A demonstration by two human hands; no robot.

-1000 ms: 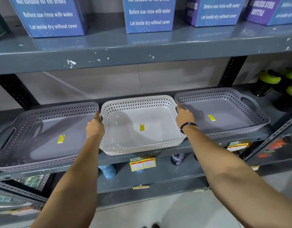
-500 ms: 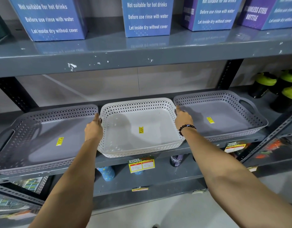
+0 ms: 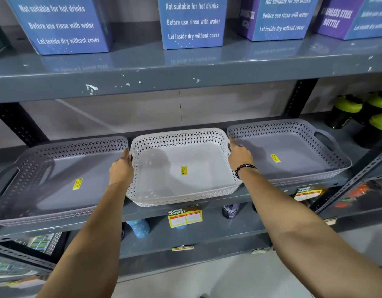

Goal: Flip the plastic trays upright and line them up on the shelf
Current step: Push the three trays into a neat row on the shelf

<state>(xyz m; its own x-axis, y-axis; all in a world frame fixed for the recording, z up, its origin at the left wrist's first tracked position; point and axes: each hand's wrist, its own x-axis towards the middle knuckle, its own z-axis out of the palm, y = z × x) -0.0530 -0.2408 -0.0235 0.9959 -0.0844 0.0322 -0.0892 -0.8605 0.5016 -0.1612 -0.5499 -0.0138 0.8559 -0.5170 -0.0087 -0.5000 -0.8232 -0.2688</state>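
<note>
Three perforated plastic trays stand upright side by side on the grey middle shelf (image 3: 207, 201). The white tray (image 3: 168, 186) is in the centre, its front edge slightly past the shelf lip. My left hand (image 3: 121, 169) grips its left rim and my right hand (image 3: 239, 155), with a black bead bracelet, grips its right rim. A grey tray (image 3: 46, 177) with a side handle sits to the left, another grey tray (image 3: 297, 155) to the right. Each tray carries a yellow sticker inside.
Blue and purple bottle boxes (image 3: 192, 22) line the upper shelf. Black bottles with green lids (image 3: 347, 110) stand right of the trays. Price tags (image 3: 184, 217) hang on the shelf edge, with bottles (image 3: 140, 227) on the shelf below. Black uprights frame the bay.
The white tray has slid a little deeper onto the shelf with both hands on its rims; the view shifted slightly downward.
</note>
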